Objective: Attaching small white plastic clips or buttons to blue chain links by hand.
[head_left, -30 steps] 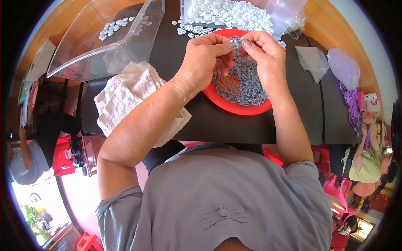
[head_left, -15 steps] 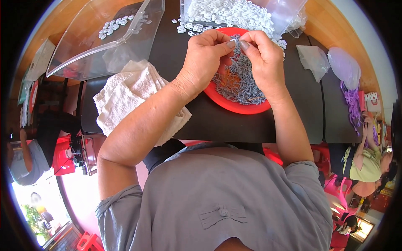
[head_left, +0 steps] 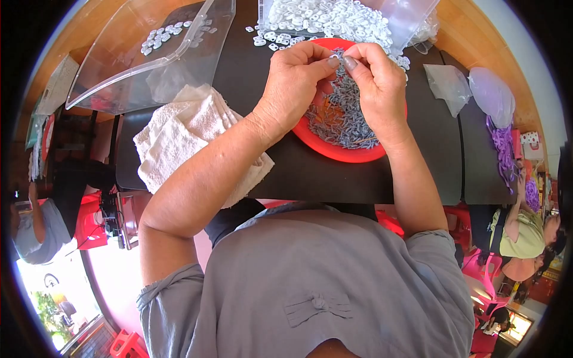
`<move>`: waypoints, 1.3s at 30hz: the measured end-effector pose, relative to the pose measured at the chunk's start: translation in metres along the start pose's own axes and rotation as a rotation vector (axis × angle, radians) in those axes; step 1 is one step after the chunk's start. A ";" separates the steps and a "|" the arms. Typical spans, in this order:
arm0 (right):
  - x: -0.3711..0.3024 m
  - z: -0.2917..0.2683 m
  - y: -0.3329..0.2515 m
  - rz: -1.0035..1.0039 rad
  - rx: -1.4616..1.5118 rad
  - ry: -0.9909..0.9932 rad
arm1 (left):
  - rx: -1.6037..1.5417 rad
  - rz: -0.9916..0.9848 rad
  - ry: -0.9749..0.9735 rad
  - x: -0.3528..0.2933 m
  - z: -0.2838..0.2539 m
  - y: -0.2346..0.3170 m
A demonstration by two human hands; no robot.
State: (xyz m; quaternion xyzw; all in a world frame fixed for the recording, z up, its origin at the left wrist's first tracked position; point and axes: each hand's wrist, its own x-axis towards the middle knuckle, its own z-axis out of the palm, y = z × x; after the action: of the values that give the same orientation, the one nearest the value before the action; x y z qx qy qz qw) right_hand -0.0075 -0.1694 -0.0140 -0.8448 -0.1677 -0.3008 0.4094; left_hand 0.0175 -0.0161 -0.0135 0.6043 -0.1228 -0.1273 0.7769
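Note:
Above a red basin [head_left: 341,154], my left hand [head_left: 295,80] pinches a small white plastic piece [head_left: 338,55] between thumb and finger. My right hand [head_left: 382,83] is closed in a pinch right beside it, its thumb tip close to the piece. Whatever the right fingertips hold is too small to make out. Many small grey-blue rod-like parts [head_left: 349,110] lie in the basin under both hands. Beyond the basin, a clear bin holds a heap of white plastic pieces with holes [head_left: 334,21], some spilled around it.
A cream towel [head_left: 179,134] lies by my left forearm. Behind it stands a clear plastic bin [head_left: 137,89] with a few white pieces [head_left: 161,39]. Plastic bags [head_left: 490,95] and purple strips [head_left: 502,149] are at the right. Another person [head_left: 522,235] sits at far right, another [head_left: 42,232] at far left.
My hands stay over the basin, with the fingertips shifting only slightly around the white piece. At far right, the other person's hand and the purple strips have moved a little.

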 end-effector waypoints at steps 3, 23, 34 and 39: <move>0.000 -0.002 -0.005 0.022 0.002 -0.001 | -0.041 -0.019 -0.008 0.001 -0.002 0.001; 0.001 -0.005 -0.004 0.008 -0.002 -0.021 | -0.016 0.002 -0.026 0.002 -0.003 -0.001; 0.001 -0.005 -0.006 -0.012 -0.019 -0.020 | 0.106 0.053 -0.012 0.000 -0.003 0.000; 0.000 -0.004 -0.006 -0.011 -0.014 -0.021 | 0.076 0.040 -0.005 0.000 -0.004 -0.002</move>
State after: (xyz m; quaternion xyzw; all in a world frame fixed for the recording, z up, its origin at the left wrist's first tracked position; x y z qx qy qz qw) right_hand -0.0117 -0.1690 -0.0085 -0.8499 -0.1746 -0.2951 0.4002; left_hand 0.0186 -0.0133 -0.0162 0.6304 -0.1414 -0.1087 0.7555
